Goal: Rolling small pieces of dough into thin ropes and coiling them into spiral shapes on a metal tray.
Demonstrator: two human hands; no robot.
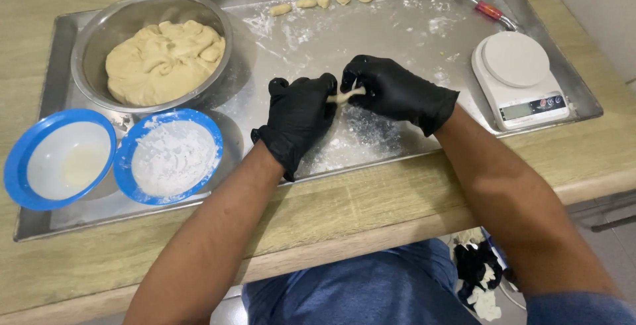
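Black-gloved hands pinch a thin dough strip (345,96) over the floured tray (424,40) middle: left hand (299,118) closed on one end, right hand (395,91) on the other. Even, gentle tension should keep it from tearing.

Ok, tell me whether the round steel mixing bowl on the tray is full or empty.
Roughly full: the round steel mixing bowl holds a large folded mound of pale dough covering its bottom and rising towards the rim.
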